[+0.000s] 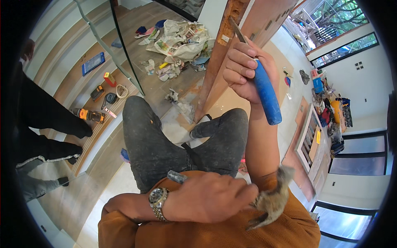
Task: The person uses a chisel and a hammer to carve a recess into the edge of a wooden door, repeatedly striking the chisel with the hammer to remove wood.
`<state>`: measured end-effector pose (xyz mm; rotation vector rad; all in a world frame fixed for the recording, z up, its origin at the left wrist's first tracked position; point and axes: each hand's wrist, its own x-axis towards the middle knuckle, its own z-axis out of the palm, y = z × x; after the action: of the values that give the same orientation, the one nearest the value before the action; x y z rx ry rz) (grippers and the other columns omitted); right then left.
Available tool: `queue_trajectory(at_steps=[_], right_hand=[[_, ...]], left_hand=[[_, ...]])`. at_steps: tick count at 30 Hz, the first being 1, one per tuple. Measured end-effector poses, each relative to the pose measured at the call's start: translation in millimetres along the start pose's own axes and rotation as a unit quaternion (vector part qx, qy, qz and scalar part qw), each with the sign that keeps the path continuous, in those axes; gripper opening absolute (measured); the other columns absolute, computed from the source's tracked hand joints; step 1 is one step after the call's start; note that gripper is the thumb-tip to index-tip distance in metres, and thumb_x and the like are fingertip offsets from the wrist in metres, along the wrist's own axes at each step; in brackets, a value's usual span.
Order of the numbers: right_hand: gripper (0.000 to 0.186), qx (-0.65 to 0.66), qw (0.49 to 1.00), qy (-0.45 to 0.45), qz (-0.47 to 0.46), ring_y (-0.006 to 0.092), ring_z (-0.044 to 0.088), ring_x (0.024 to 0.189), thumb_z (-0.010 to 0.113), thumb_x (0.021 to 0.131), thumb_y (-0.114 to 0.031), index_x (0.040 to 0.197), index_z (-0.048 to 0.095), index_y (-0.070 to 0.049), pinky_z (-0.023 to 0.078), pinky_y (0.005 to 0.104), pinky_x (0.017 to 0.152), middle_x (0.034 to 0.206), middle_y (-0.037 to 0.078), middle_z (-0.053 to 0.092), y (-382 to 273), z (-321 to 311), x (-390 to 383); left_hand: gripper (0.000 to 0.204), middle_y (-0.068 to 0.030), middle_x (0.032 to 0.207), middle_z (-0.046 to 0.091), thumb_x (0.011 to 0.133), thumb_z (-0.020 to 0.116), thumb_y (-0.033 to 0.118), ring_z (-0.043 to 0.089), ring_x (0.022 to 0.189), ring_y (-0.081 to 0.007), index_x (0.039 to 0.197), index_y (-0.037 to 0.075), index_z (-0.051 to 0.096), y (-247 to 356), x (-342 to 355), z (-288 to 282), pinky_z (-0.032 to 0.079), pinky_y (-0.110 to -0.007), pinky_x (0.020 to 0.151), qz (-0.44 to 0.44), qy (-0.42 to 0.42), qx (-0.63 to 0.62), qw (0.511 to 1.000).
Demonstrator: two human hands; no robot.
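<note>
My right hand point(252, 76) is wrapped around a chisel point(268, 95) with a blue handle, near the neck of its blade. The blade points up and away, its tip at a rough cut recess point(235, 18) in the edge of a reddish-brown wooden panel point(213, 72), possibly a door. Whether the tip touches the wood is hard to tell. Low in front of my body, my left hand point(211, 196), with a watch on its wrist, grips a claw hammer point(273, 200). The hammer's worn head sticks out on the right, slightly blurred, and its handle end shows on the left.
Another person point(49, 111) in dark trousers stands left on wooden steps by a glass panel. On a step lie a cordless drill point(89, 115), a tape measure point(110, 98) and a battery point(97, 93). Crumpled paper point(182, 39) covers floor ahead. A framed piece point(308, 138) lies right.
</note>
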<state>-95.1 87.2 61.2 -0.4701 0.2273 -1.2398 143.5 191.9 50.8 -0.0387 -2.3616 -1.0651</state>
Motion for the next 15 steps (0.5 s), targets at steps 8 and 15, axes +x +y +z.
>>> queue_trajectory(at_steps=[8, 15], right_hand=[[0.037, 0.0, 1.0, 0.019, -0.025, 0.0124, 0.043, 0.054, 0.03, 0.106, -0.024, 0.078, 0.051, -0.011, 0.034, 0.0285, 0.054, 0.063, -0.001, 0.046, 8.0, 4.4, 4.3], [0.038, 0.002, 1.0, 0.018, -0.026, 0.0118, 0.04, 0.052, 0.032, 0.106, -0.026, 0.076, 0.05, -0.012, 0.033, 0.0282, 0.053, 0.062, -0.001, 0.044, 3.9, 0.9, 2.8]], left_hand=[[0.025, -0.0021, 0.065, 0.052, 0.086, 0.066, 0.03, 0.06, 0.053, -0.0194, 0.09, 0.008, 0.055, -12.1, 13.5, 5.2, 0.047, -0.032, 0.045, -0.095, 0.037, 0.045, 0.994], [0.032, -0.0086, 0.07, 0.056, 0.087, 0.068, 0.033, 0.062, 0.06, -0.0292, 0.092, 0.005, 0.053, -24.4, 13.2, -4.2, 0.047, -0.038, 0.045, -0.106, 0.051, 0.008, 0.993]])
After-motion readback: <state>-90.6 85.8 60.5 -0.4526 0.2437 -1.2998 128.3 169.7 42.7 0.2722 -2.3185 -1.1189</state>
